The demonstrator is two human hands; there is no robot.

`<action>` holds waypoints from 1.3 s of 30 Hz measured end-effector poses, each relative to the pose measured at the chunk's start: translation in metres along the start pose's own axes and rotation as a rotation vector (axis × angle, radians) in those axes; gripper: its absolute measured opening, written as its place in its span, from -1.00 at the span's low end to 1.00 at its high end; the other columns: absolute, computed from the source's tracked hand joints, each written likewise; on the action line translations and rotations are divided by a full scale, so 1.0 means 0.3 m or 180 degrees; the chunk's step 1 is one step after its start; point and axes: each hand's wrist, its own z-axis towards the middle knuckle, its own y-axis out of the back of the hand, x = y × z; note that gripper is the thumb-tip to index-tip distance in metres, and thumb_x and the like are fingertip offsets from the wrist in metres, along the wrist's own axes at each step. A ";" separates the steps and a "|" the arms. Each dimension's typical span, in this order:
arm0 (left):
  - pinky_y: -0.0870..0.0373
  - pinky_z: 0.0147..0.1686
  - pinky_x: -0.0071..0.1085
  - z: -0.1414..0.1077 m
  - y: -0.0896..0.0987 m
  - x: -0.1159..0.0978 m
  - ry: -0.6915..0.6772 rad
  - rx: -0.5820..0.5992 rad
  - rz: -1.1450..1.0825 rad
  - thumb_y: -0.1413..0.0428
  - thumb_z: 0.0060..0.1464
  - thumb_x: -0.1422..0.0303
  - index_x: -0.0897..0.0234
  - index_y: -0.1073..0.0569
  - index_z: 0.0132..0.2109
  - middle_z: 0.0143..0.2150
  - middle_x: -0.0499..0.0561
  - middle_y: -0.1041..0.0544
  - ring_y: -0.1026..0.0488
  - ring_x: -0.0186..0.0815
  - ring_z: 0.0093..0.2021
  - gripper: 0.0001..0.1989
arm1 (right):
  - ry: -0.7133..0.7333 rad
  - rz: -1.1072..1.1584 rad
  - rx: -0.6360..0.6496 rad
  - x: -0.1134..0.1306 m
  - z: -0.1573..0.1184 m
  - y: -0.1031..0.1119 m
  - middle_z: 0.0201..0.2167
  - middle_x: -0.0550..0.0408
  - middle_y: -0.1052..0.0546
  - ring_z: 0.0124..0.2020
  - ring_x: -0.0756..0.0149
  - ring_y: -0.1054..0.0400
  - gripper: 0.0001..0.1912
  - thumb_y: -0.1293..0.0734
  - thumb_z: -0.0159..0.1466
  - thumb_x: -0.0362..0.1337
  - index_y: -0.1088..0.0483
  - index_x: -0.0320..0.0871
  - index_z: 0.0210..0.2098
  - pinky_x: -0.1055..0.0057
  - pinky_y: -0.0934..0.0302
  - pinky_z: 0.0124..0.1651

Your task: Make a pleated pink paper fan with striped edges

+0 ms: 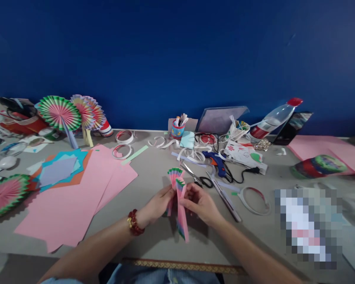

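Observation:
Pleated paper [182,213], pink with green and purple edges, is held up in two folded strips over the front of the table. My left hand [159,203], a red bead bracelet at its wrist, grips the left strip near its middle. With thumb and bent fingers, my right hand [199,203] pinches the right strip. The two strips stand close together between my hands, fanned slightly at the top. Just beyond my right hand lie black-handled scissors [205,182]. Some fingertips are hidden behind the paper.
Pink sheets [68,209] cover the left side, with smaller coloured papers on top. Finished paper fans [60,114] lean at the back left. A blue glue gun [219,163], tape rolls [254,201], a pen cup [178,129] and a tilted bottle [272,120] stand or lie around.

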 end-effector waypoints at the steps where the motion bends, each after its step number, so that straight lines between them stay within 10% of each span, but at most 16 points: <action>1: -0.43 -0.11 -0.27 0.000 -0.004 0.001 0.0062 0.0040 -0.0169 0.06 0.21 -0.11 0.30 -0.49 -0.14 -0.25 0.06 -0.56 -0.46 -0.21 -0.21 -0.46 | -0.0022 0.0016 -0.0014 -0.005 0.004 0.000 -0.56 0.28 -0.39 -0.63 0.52 -0.26 -0.56 -0.57 0.01 -0.06 -0.31 -0.13 -0.37 0.60 -0.17 -0.63; 11: -0.56 -0.43 -0.23 -0.011 -0.015 0.003 0.0955 0.0245 -0.1255 -0.02 0.25 0.04 0.28 -0.43 0.05 -0.29 0.02 -0.46 -0.47 -0.31 -0.49 -0.56 | 0.0306 0.0078 -0.0251 -0.019 0.047 0.037 -0.53 0.22 -0.49 -0.66 0.54 -0.20 -0.62 -0.58 0.01 -0.09 -0.37 -0.13 -0.41 0.58 -0.10 -0.62; 18: -0.58 -0.47 -0.18 -0.012 -0.020 0.028 0.0828 0.0412 -0.1393 0.04 0.29 0.07 0.27 -0.44 0.01 -0.35 -0.02 -0.43 -0.45 -0.31 -0.52 -0.60 | 0.0563 0.0183 -0.0396 -0.059 0.037 0.019 -0.40 0.15 -0.60 -0.40 0.35 -0.44 -0.70 -0.59 0.00 -0.18 -0.51 -0.08 -0.31 0.42 -0.36 -0.26; 28: -0.52 -0.53 -0.33 -0.034 -0.026 -0.005 0.0807 0.0770 -0.1273 -0.01 0.11 -0.21 0.32 -0.36 -0.02 -0.48 -0.10 -0.39 -0.48 -0.32 -0.58 -0.35 | 0.0388 0.0550 -0.0569 -0.066 0.038 0.017 -0.38 0.16 -0.59 -0.47 0.36 -0.42 -0.60 -0.62 -0.08 -0.17 -0.54 -0.09 -0.26 0.42 -0.36 -0.36; 33: -0.41 -0.59 -0.54 -0.035 -0.019 -0.015 0.0829 0.1026 -0.0791 -0.30 -0.05 0.02 0.26 -0.30 -0.12 -0.41 -0.17 -0.36 -0.48 -0.42 -0.57 -0.47 | 0.0428 0.0441 -0.0523 -0.069 0.034 0.012 -0.45 0.19 -0.55 -0.55 0.42 -0.34 -0.64 -0.60 -0.02 -0.18 -0.52 -0.08 -0.26 0.45 -0.31 -0.43; 39: -0.29 -0.66 -0.59 -0.024 -0.033 0.024 0.0588 0.0646 -0.0400 -0.08 0.19 0.11 0.24 -0.26 -0.17 -0.51 -0.17 -0.40 -0.43 -0.43 -0.61 -0.70 | 0.0599 0.0499 -0.0542 -0.072 0.030 0.005 -0.37 0.18 -0.56 -0.43 0.40 -0.40 -0.67 -0.60 -0.01 -0.23 -0.48 -0.07 -0.29 0.46 -0.34 -0.32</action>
